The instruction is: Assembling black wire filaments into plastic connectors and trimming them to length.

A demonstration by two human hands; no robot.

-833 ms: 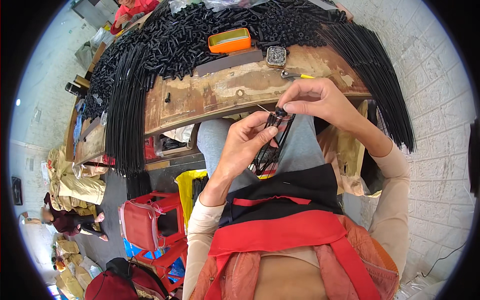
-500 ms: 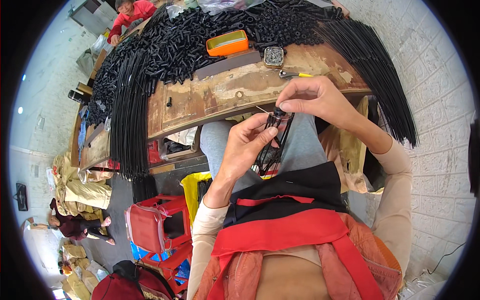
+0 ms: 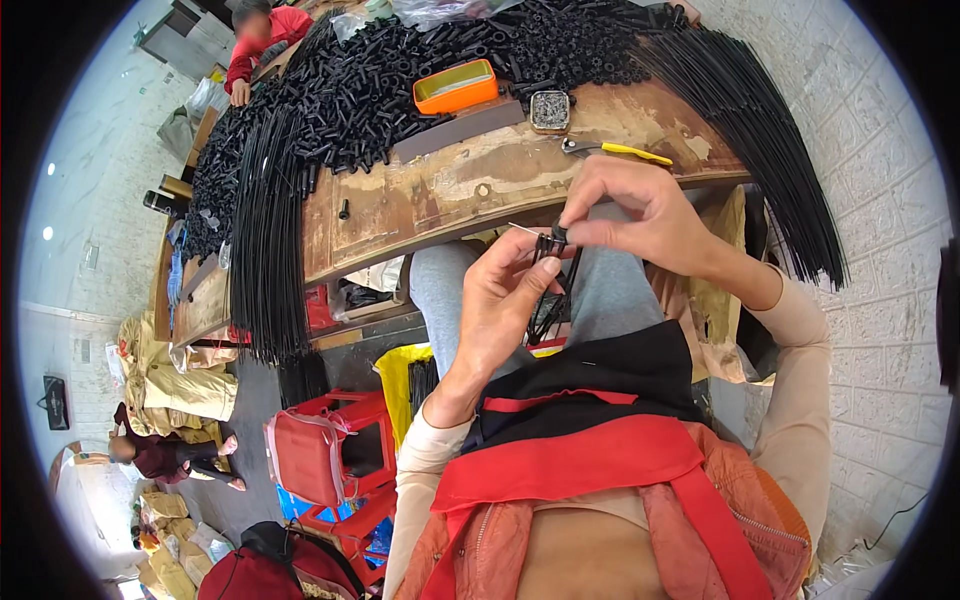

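Observation:
Over my lap, my left hand (image 3: 500, 305) grips a small bundle of thin black rods (image 3: 545, 325), like umbrella ribs, that hangs down between my knees. A thin metal wire (image 3: 524, 229) sticks out to the left at the bundle's top. My right hand (image 3: 640, 215) pinches with thumb and forefinger at a small black plastic piece (image 3: 558, 234) at the top of the rods. My fingertips partly cover where wire, piece and rods meet.
Along the wooden table (image 3: 440, 205) lie pliers (image 3: 620, 150) with yellow handles, a tin of small metal bits (image 3: 550, 112), an orange box (image 3: 456, 88) and a heap of black tubes (image 3: 350, 110). Long rod bundles (image 3: 265, 240) overhang its edge. A person (image 3: 265, 40) sits across; red stools (image 3: 320, 455) stand left.
My right hand has tilted and lowered slightly, its fingertips now beside the top of the rods. My left hand still grips the bundle. The whole view has shifted slightly.

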